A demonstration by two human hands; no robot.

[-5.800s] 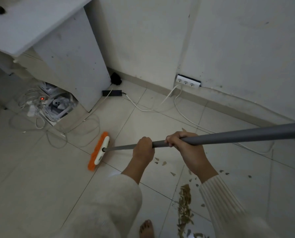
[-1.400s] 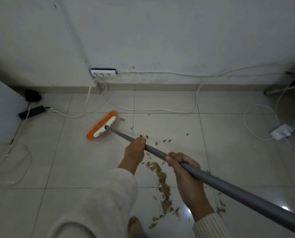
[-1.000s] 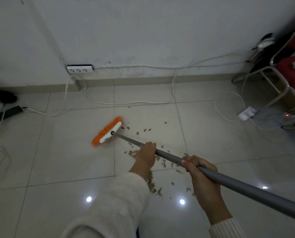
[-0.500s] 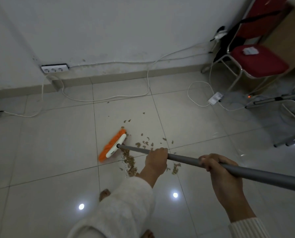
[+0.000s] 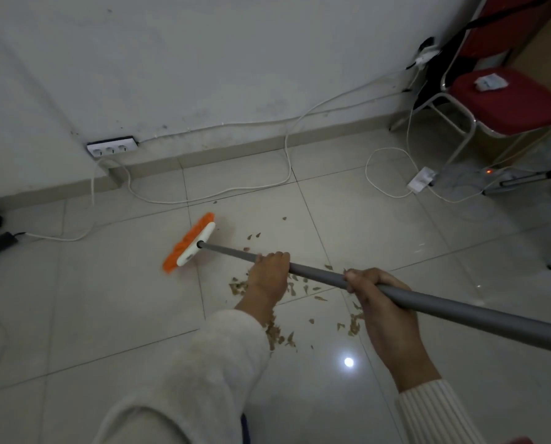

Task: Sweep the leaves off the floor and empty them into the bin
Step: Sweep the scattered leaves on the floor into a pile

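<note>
Broom (image 5: 332, 277) held in both hands over a tiled floor (image 5: 107, 299).
Left hand (image 5: 269, 277) and right hand (image 5: 380, 302) have fingers wrapped round the grey handle; orange head at frame centre-left; leaves (image 5: 300, 288) scattered below the hands, lower centre.

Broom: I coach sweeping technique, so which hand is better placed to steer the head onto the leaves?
Left hand: it grips the handle nearer the orange head, above the leaves. The right hand holds farther back.
</note>
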